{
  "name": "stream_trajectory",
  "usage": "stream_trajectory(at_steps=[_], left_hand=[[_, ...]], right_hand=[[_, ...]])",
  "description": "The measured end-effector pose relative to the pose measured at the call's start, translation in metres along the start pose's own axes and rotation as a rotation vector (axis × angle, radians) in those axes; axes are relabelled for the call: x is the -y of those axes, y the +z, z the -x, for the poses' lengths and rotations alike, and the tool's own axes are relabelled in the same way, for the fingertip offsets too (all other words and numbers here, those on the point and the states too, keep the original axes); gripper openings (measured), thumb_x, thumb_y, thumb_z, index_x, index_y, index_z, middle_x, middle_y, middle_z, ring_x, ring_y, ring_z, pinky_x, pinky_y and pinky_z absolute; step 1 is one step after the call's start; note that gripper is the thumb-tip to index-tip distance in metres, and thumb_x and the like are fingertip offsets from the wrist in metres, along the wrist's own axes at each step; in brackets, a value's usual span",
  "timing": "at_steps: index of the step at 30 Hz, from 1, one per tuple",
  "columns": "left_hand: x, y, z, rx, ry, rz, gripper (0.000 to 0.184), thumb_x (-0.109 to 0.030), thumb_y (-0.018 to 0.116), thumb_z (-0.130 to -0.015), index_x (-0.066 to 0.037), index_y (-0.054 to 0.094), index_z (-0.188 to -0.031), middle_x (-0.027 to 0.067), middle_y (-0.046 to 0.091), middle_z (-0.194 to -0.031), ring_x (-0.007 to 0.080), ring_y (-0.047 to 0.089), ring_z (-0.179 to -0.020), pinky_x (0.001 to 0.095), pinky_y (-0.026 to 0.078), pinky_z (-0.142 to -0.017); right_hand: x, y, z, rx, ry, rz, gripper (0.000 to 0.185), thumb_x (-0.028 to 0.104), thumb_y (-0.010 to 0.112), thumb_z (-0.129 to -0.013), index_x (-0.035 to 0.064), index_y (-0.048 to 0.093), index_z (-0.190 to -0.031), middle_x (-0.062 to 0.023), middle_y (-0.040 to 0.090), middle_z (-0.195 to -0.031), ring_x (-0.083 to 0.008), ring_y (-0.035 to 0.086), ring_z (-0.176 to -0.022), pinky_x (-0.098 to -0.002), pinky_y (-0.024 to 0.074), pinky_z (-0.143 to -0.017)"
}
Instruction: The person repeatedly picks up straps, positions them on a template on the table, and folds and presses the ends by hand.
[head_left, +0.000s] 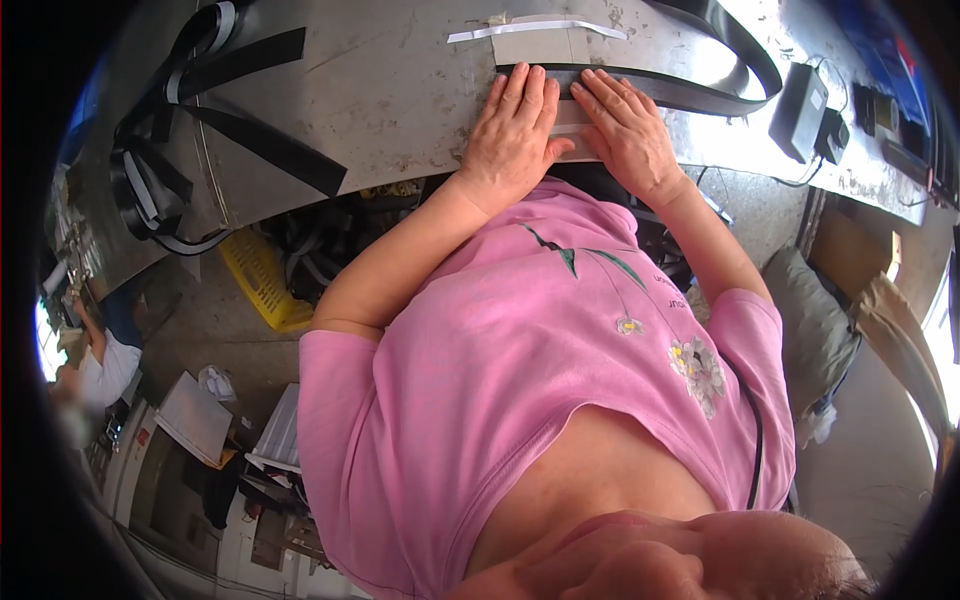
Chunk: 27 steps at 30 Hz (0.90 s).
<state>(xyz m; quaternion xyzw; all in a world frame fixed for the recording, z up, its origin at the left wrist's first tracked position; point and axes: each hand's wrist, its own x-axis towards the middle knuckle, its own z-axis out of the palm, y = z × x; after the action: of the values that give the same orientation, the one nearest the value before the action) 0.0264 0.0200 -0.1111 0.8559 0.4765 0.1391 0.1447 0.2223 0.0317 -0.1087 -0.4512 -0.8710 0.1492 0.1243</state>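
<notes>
A long black strip (690, 95) lies on the metal table and curls into a loop at the right. Both my hands press flat on its left end. My left hand (510, 135) has its fingers stretched out over the strip. Close beside it, my right hand (630, 130) rests with extended fingers on the same strip. Under and above the fingers shows a pale beige rectangular piece (540, 47). Across the top of that piece runs a thin white strip (540, 30). What lies directly beneath my palms is partly hidden.
More black strips (265, 145) are heaped at the table's left. A black power adapter (798, 112) with a cord sits at the right. Below the table edge are a yellow crate (262, 280) and a grey cushion (810, 320). Another person (108, 370) is at far left.
</notes>
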Motion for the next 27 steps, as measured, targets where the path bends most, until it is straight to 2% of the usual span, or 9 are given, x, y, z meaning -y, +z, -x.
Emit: stream_trajectory(at_steps=[7,9,10,11,13,14,21,23,27], left_hand=[[-0.004,0.0,-0.004,-0.005,0.014,-0.077,0.067,-0.035,0.067,-0.077,-0.008,0.042,-0.133,0.0194,0.039,-0.133,0.0358,0.033,-0.128,0.0474,0.028,-0.106],[-0.004,0.002,-0.005,0.0,0.0,-0.089,0.067,-0.036,0.066,-0.077,-0.009,0.043,-0.133,0.0196,0.04,-0.132,0.0363,0.033,-0.128,0.048,0.028,-0.106],[-0.002,0.004,-0.004,-0.007,0.003,-0.096,0.066,-0.037,0.066,-0.077,-0.009,0.043,-0.133,0.0196,0.04,-0.132,0.0363,0.033,-0.128,0.0481,0.028,-0.106],[-0.001,0.003,-0.005,-0.01,0.008,-0.114,0.065,-0.038,0.064,-0.078,-0.008,0.044,-0.132,0.0197,0.04,-0.132,0.0366,0.034,-0.127,0.0482,0.028,-0.106],[-0.001,0.003,-0.005,-0.012,0.012,-0.119,0.064,-0.039,0.064,-0.079,-0.008,0.045,-0.131,0.0197,0.04,-0.132,0.0365,0.034,-0.127,0.0482,0.029,-0.105],[0.0,0.003,-0.005,-0.01,0.006,-0.133,0.063,-0.039,0.063,-0.079,-0.008,0.045,-0.131,0.0196,0.04,-0.131,0.0364,0.034,-0.126,0.0482,0.029,-0.105],[-0.003,0.003,-0.006,-0.005,-0.001,-0.135,0.061,-0.04,0.061,-0.081,-0.007,0.046,-0.13,0.0196,0.041,-0.13,0.0361,0.034,-0.126,0.0482,0.029,-0.105],[-0.003,0.002,-0.007,0.001,0.001,-0.133,0.061,-0.041,0.061,-0.081,-0.007,0.046,-0.13,0.0196,0.041,-0.13,0.0362,0.034,-0.126,0.0483,0.029,-0.105],[-0.005,0.004,-0.007,-0.012,0.001,-0.114,0.061,-0.04,0.061,-0.08,-0.006,0.047,-0.129,0.0207,0.042,-0.129,0.0368,0.034,-0.126,0.0486,0.028,-0.106]], right_hand=[[-0.002,-0.006,-0.005,-0.037,-0.021,0.035,0.046,0.017,0.06,-0.079,0.0065,0.052,-0.123,-0.0098,0.049,-0.13,-0.026,0.046,-0.12,-0.0384,0.0366,-0.101],[-0.005,-0.007,-0.011,-0.195,0.01,-0.126,0.039,0.014,0.061,-0.077,0.0041,0.057,-0.115,-0.0097,0.056,-0.118,-0.0279,0.052,-0.111,-0.0372,0.0429,-0.092],[-0.007,-0.01,-0.019,-0.282,-0.014,-0.11,0.027,0.012,0.061,-0.078,0.0038,0.06,-0.103,-0.0113,0.06,-0.101,-0.0289,0.059,-0.094,-0.0366,0.0484,-0.078],[-0.005,-0.014,-0.025,-0.281,-0.006,-0.1,0.027,0.012,0.061,-0.078,0.0038,0.06,-0.103,-0.0113,0.06,-0.101,-0.0289,0.059,-0.094,-0.0366,0.0484,-0.078],[0.0,-0.017,-0.036,-0.147,0.357,-0.331,0.018,0.012,0.059,-0.08,0.004,0.06,-0.096,-0.0133,0.061,-0.091,-0.0301,0.062,-0.082,-0.0377,0.0498,-0.069],[-0.005,-0.011,-0.042,-0.24,0.342,-0.375,0.013,0.013,0.06,-0.081,0.0047,0.061,-0.089,-0.0151,0.063,-0.081,-0.0314,0.063,-0.072,-0.0381,0.0506,-0.065],[-0.022,-0.002,-0.06,-0.002,0.558,-0.241,0.026,0.03,0.066,-0.078,0.0068,0.064,-0.091,-0.0102,0.066,-0.077,-0.0252,0.066,-0.071,-0.0332,0.0519,-0.067],[-0.023,-0.003,-0.062,0.011,0.574,-0.254,0.029,0.033,0.061,-0.078,0.0055,0.063,-0.086,-0.0138,0.066,-0.076,-0.0319,0.065,-0.075,-0.0399,0.0511,-0.072],[-0.026,-0.004,-0.061,0.027,0.593,-0.241,0.028,0.033,0.061,-0.077,0.0061,0.065,-0.085,-0.0135,0.067,-0.076,-0.032,0.065,-0.075,-0.0393,0.0513,-0.072]])
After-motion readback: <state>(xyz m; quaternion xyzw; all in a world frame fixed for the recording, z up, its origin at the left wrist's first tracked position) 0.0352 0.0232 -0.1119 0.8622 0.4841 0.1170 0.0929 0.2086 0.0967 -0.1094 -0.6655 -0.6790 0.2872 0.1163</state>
